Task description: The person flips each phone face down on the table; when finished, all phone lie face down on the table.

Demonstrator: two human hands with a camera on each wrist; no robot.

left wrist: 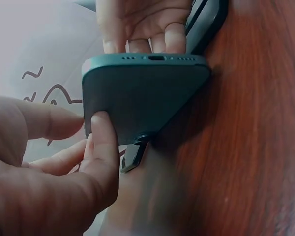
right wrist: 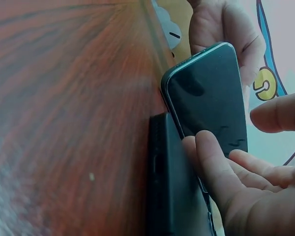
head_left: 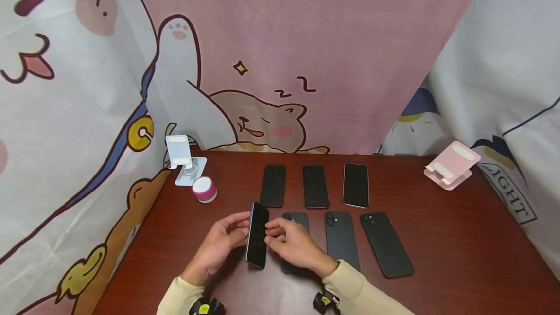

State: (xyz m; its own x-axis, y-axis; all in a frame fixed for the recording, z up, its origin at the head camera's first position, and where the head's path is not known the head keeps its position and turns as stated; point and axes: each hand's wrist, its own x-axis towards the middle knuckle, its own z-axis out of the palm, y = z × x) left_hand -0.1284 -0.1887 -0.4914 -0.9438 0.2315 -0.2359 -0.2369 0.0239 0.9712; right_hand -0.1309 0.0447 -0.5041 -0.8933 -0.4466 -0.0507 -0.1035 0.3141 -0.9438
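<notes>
A dark smartphone [head_left: 258, 237] stands tilted on its edge between the two hands, its black screen turned to the right. My left hand [head_left: 222, 241] holds it by the left edge, and the thumb lies against its back [left wrist: 152, 93] in the left wrist view. On the screen side, my right hand [head_left: 297, 247] has its fingertips at the right edge; whether all of them touch is unclear. In the right wrist view, the right thumb overlaps the screen [right wrist: 211, 93]. Beneath the right hand lies another dark phone [head_left: 293, 267], partly covered.
Two phones, one [head_left: 342, 237] and another [head_left: 387, 244], lie back up at right. Behind are three more: left [head_left: 273, 186], middle [head_left: 315, 187] and right [head_left: 356, 185]. A white stand [head_left: 179, 152], a pink-and-white round container [head_left: 204, 189] and a pink stand [head_left: 452, 164] are farther out.
</notes>
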